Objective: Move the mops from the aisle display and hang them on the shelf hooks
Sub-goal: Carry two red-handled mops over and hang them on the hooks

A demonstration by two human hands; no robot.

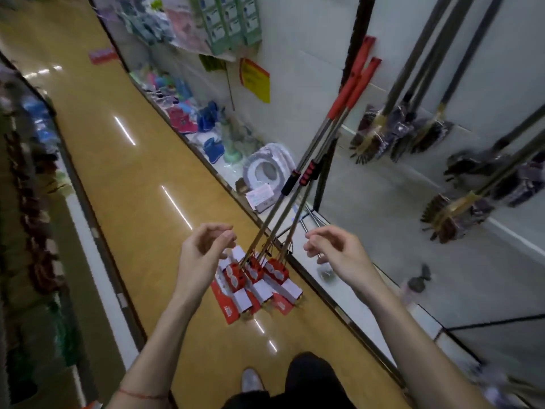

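1. The left hand (203, 255) is raised over the aisle with its fingers loosely curled and the thumb near the fingertips — it grasps nothing and touches nothing.
2. The right hand (339, 255) is held up at about the same height, fingers relaxed and slightly bent, also released and holding nothing.
3. The mops (298, 202) stand between the two hands and just beyond them: a bunch of thin metal poles with red grips at the far upper ends, leaning to the right against the black shelf post (354, 54).
4. The mop heads (259, 278), in red and white packaging, rest on the yellow floor (118, 172) below the hands, nearer the left hand than the right.
5. The poles pass through the gap between the hands without touching either.
6. On the right, against the pale shelf panel (413, 39), several dark brooms (398, 131) hang with their brush heads downward — blurred, so detail cannot be told.
7. Further along the shelving on the far side lie colourful small goods (182, 107) and a white toilet seat (268, 166).
8. Near the bottom edge a grey shoe (250, 379) and a dark trouser leg (312, 376) show on the floor.
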